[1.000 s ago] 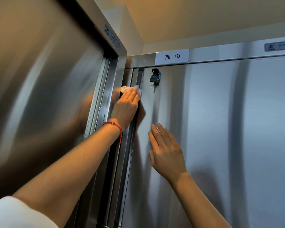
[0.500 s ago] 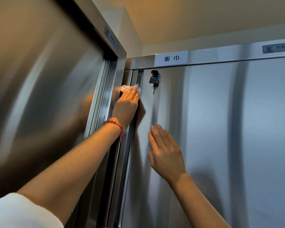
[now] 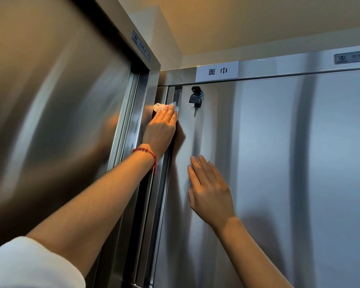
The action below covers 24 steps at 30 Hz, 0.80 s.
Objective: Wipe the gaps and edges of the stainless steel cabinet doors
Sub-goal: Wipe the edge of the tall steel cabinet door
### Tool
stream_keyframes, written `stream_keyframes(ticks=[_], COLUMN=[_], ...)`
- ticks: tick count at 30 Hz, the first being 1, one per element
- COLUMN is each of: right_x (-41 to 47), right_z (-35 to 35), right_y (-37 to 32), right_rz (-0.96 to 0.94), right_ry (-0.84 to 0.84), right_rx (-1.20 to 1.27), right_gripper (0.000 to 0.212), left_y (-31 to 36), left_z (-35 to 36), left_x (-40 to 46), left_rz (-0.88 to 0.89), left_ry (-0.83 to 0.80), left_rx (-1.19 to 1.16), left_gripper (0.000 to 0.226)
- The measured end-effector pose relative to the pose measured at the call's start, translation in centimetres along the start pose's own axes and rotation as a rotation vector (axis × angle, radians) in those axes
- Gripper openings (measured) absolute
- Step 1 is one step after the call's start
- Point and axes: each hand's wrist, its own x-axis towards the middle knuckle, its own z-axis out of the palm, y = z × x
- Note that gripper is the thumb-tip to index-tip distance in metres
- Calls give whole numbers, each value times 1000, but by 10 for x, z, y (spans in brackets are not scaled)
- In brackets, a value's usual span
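The left hand (image 3: 160, 129) presses a white wipe (image 3: 164, 107) with straight fingers against the left edge of the steel door (image 3: 279, 163), by the gap. The right hand (image 3: 210, 190) lies flat on the door. Keys (image 3: 195, 98) hang from its lock.

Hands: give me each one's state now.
Left hand: fingers straight, pressing the white wipe against the door edge.
Right hand: open, flat on the cabinet door.

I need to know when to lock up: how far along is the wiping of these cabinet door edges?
Done: cannot tell from the steel. In hand: the left hand presses a wipe to the door's upper left edge, below the key; the right hand rests flat on the door. Left: seemingly the top corner and lower gap.
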Motion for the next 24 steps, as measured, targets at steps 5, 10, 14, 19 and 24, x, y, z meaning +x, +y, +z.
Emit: stream_keyframes(ticks=[5,10,14,19,24], right_x=[1,0,0,1,1], right_z=[0,0,1,1,2], right_y=[1,0,0,0,1], right_rz=[5,2,3,-1,-1], right_ry=[-3,8,10,10,7], right_rx=[-5,17,10,7,21], right_gripper=[47,45,45,44,45], left_y=[0,-5,-3,-3,-6], left_z=[4,2,5,6,2], left_x=[-6,9,4,2,17], left_rz=[10,8,-13,3,-2], left_ry=[5,3,18,21,24], left_rx=[-6,-21,-33,-29,2], left_gripper=[52,53,54,53,54])
